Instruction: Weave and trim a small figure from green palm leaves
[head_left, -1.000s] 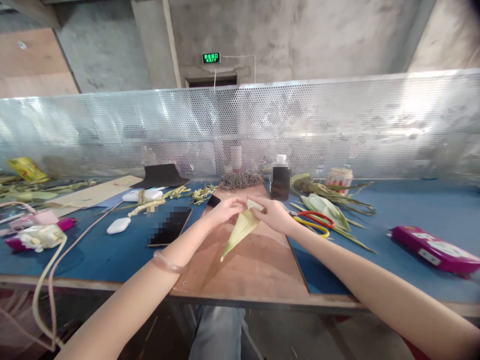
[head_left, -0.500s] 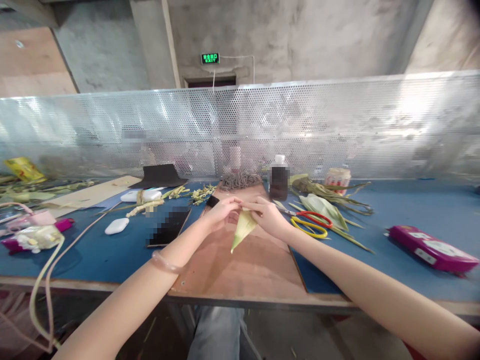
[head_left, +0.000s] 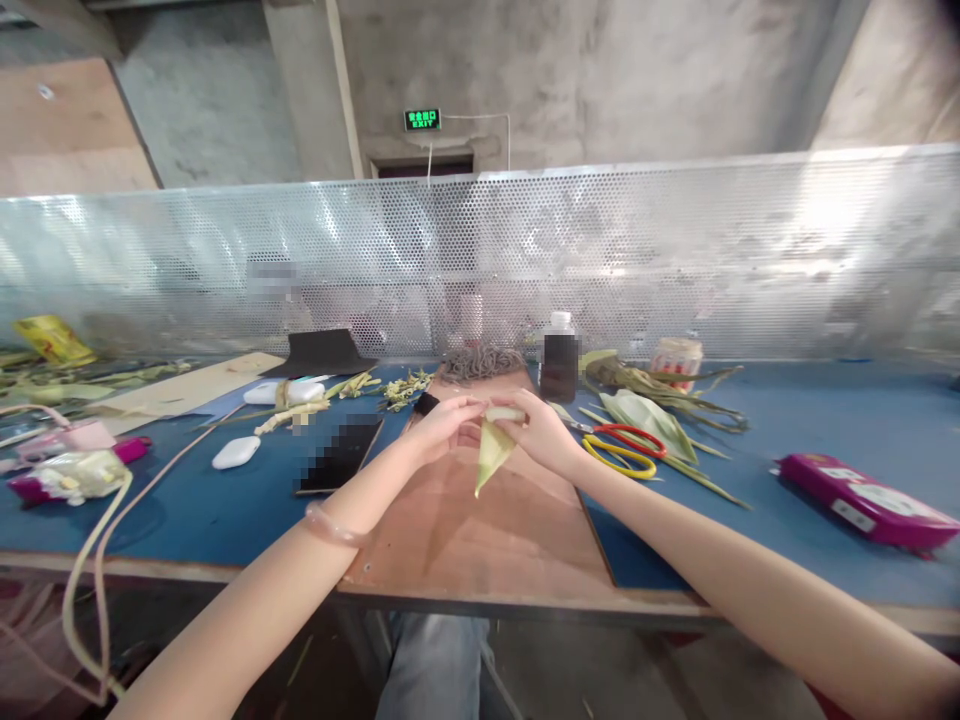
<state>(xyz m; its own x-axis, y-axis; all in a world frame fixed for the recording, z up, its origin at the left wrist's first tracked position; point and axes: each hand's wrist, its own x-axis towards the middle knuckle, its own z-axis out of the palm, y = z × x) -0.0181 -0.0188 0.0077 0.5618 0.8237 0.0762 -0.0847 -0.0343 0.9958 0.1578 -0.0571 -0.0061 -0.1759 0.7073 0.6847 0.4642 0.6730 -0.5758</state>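
Over the brown board (head_left: 480, 545) a pale green corn husk piece (head_left: 495, 455) hangs from my fingers, its pointed tip downward. My right hand (head_left: 540, 430) pinches the husk's upper edge, where a whitish rolled or folded part shows. Closed at the same upper edge is my left hand (head_left: 448, 425), its fingertips meeting those of the right. What lies between the fingertips is partly hidden. Right of my right hand lie scissors (head_left: 619, 455) with red and yellow handles.
Behind my hands sits a grey cord pile (head_left: 480, 365), with a dark bottle (head_left: 559, 360) beside it. Husks and dried leaves (head_left: 652, 420) lie to the right, near a magenta packet (head_left: 862, 500). On the left are a phone (head_left: 341, 455), a white case (head_left: 236, 453) and cables (head_left: 94, 560).
The husk's pointed tip has swung slightly right and up. My right fingers have shifted, and a whitish folded part now shows beneath them. The left hand stays nearly in place.
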